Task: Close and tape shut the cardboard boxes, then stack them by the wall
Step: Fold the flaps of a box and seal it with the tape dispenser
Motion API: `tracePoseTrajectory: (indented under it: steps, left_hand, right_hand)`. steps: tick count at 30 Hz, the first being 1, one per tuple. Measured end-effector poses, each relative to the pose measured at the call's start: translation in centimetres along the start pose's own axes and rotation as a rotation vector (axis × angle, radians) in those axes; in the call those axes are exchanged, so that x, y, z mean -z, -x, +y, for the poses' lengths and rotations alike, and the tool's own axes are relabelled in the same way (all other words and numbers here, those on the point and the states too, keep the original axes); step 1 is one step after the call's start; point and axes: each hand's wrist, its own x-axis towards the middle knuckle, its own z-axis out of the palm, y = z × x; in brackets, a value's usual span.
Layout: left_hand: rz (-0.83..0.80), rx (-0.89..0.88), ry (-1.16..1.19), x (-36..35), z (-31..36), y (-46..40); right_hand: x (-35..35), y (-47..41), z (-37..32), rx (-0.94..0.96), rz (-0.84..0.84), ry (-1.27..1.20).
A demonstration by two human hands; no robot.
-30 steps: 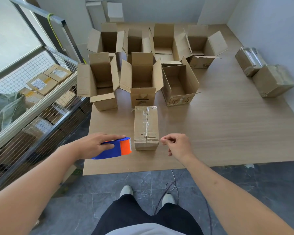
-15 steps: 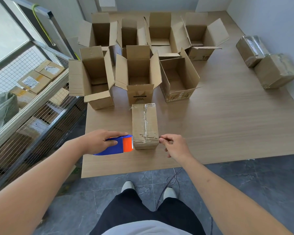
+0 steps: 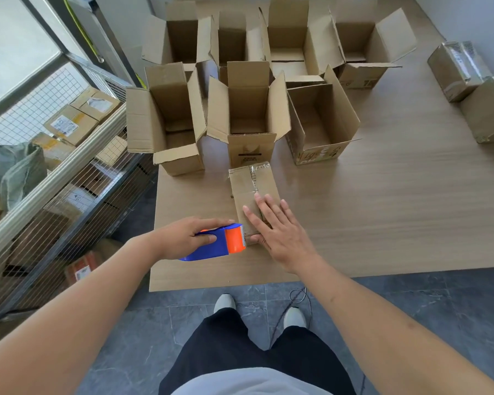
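One broad wooden table (image 3: 397,223), pale and grained, above a dark tiled floor (image 3: 439,309). To the left, a wire-mesh rack (image 3: 54,178) loaded with labelled parcels and a grey-green sack.

Seven open cardboard boxes (image 3: 248,109) on the far half of the table, flaps up: four in the back row, three in the front row, packed close side by side.

Two taped boxes (image 3: 457,69) at the far right, just beside the pale wall (image 3: 468,18), touching each other, both glossy with tape.

Near the table's front edge, just in front of the middle open box, one closed box (image 3: 248,189), flaps shut, clear tape along the centre seam and over the far end.

Right hand (image 3: 280,232) laid flat on the closed box's near end, fingers straight and spread, pressing down rather than grasping; thumb at the near corner.

Left hand (image 3: 180,238) wrapped around the blue handle of a tape dispenser (image 3: 226,243), fingers over the top and thumb along the side. Orange roller end and toothed blade right at the closed box's near left corner; cannot tell whether touching.

Below, black trousers and two pale shoes (image 3: 224,302) on the tiles, with a thin dark cable (image 3: 303,295) beside them.
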Motion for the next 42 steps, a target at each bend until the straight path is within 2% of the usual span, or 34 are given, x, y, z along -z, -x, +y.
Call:
tracePoseTrajectory:
  steps: [4, 6, 10, 17, 23, 30, 35, 39, 42]
  left_hand:
    - [-0.047, -0.055, 0.163, -1.2, -1.6, 0.9]
    - [-0.017, -0.078, 0.211, -1.6, -2.4, 1.5]
    - [0.052, -0.048, 0.199, -1.5, -3.2, 2.3]
    - [0.014, -0.036, 0.168, -0.9, -3.6, 2.0]
    - [0.081, -0.044, 0.17, -2.1, -3.8, 1.6]
    - [0.182, 0.042, 0.215, -4.0, -2.0, 0.0]
    - [0.115, 0.173, 0.127, -4.4, -5.1, -0.3]
    - [0.2, 0.186, 0.189, -4.9, -5.5, 0.1]
    - [0.308, 0.182, 0.131, -5.3, -4.3, -1.0]
  right_hand:
    - [-0.5, -0.1, 0.6, 0.024, 0.051, -0.033]
    - [-0.4, -0.2, 0.6, 0.023, 0.042, -0.052]
    - [0.1, -0.2, 0.7, 0.023, -0.011, -0.071]
    - [1.2, -0.3, 0.5, -0.001, -0.087, -0.093]
    - [2.0, -0.5, 0.3, -0.018, -0.146, -0.144]
    - [2.3, -0.5, 0.0, -0.029, -0.17, -0.144]
    - [2.6, -0.6, -0.1, -0.039, -0.184, -0.146]
    - [2.8, -0.6, -0.9, -0.087, -0.153, -0.148]
    - [2.5, -0.9, -2.2, -0.149, -0.058, -0.135]
